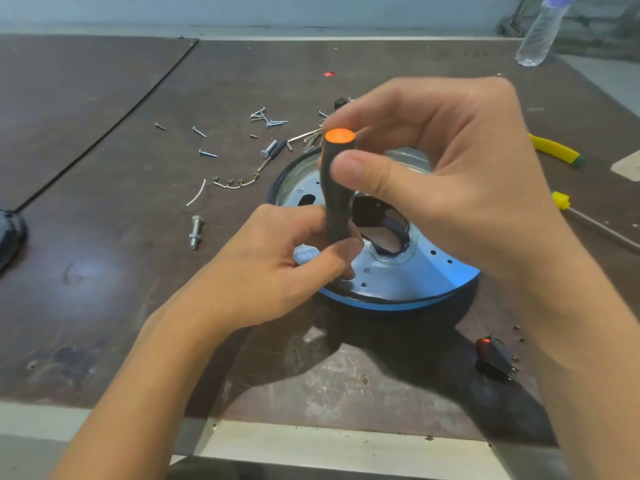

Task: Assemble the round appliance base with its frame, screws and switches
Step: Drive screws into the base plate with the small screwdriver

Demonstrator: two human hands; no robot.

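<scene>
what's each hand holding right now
Left hand: closed, gripping the lower end of the screwdriver handle.
Right hand: closed, pinching the top of the same handle.

Right hand (460, 174) pinches the screwdriver (337, 209) top; left hand (277, 268) curls fingers (341, 251) round its lower end.

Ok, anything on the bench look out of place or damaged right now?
Nothing looks damaged. Screws lie scattered loose behind the round base, and a rocker switch lies on its side, unfitted, nearer than the base on the right. The left hand and right hand grip the screwdriver, upright on the base.
</scene>
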